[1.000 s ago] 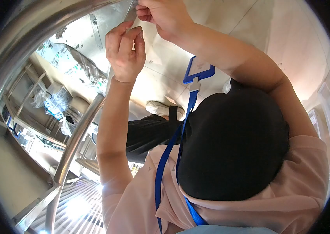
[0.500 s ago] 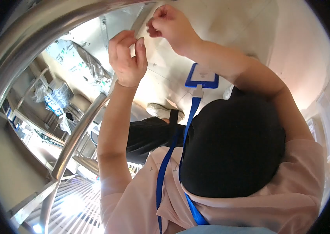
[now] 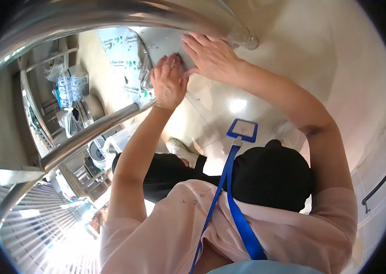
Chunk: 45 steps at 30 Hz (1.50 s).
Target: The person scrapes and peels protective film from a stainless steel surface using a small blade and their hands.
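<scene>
My left hand [image 3: 169,84] is raised, palm down, over a grey metal panel [image 3: 158,41], with its fingers slightly bent and a little apart. A small dark spot shows by its fingertips, too small to make out. To the right of it, my right hand [image 3: 214,58] lies flat with its fingers spread, touching or close above the panel's edge just under a thick metal tube [image 3: 129,16]. Neither hand shows anything held. Beside the panel is a printed film with green marks [image 3: 122,59], its edge crumpled.
A blue-framed badge [image 3: 243,130] hangs on a blue lanyard over the tiled floor. Metal rails [image 3: 95,132] cross the left side, beyond them a rack with bagged items [image 3: 72,86]. A black handle [image 3: 378,189] is on the right. My shoe [image 3: 179,148] shows below.
The view has shifted, bringing more of the thick tube and the film into sight. Both hands, earlier curled near each other, have opened and moved onto or over the panel.
</scene>
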Motion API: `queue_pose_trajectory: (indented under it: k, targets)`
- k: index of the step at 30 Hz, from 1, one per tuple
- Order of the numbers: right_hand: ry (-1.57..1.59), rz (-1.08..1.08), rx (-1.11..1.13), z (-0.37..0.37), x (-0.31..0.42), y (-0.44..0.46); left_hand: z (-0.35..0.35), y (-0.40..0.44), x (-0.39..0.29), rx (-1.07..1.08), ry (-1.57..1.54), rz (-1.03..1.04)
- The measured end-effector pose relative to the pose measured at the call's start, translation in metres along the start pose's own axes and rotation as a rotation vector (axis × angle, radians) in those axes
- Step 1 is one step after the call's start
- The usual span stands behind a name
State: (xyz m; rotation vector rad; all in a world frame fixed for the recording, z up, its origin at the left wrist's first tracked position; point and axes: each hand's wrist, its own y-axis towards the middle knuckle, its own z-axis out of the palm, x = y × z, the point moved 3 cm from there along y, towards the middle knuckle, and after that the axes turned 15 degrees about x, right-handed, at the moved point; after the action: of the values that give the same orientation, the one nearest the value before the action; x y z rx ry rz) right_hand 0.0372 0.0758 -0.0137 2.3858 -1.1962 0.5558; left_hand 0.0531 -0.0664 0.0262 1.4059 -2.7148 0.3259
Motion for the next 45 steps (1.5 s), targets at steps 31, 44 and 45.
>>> queue_pose_trajectory:
  k: [31, 44, 45]
  targets:
    - [-0.449, -0.558, 0.737, 0.036, 0.121, 0.126, 0.015, -0.096, 0.128, 0.092, -0.391, -0.112]
    - [-0.353, -0.487, 0.732, 0.034, 0.117, 0.129, 0.014, -0.111, 0.111, -0.128, 0.079, 0.514]
    - [-0.311, -0.520, 0.691, 0.034, 0.115, 0.128, 0.020, -0.104, 0.108, -0.087, 0.096, 0.498]
